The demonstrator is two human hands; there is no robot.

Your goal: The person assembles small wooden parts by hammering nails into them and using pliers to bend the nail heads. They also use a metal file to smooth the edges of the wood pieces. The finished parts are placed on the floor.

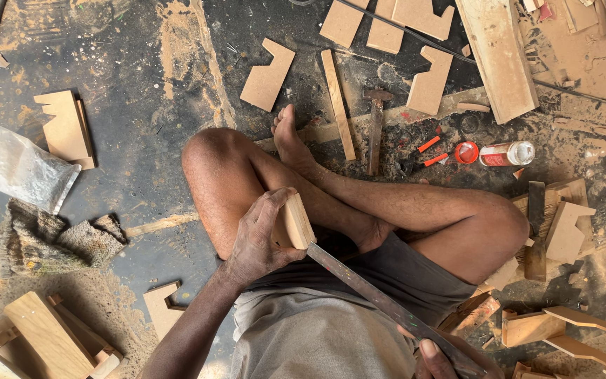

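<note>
A floor-level woodworking shop: sawdust coats the dark floor (142, 175), cut board shapes (266, 76) and a plank (496, 56) lie at the far side, a hammer (375, 130) among them, with offcuts (562, 330) stacked near right.

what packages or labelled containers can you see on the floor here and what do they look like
Plastic bag: floor at left, crumpled, clear to whitish, something pale inside.
Bottle: on its side right of the foot, small clear cylinder with a red label.
Red cap: just left of the bottle, round.
No signs or screens.
</note>
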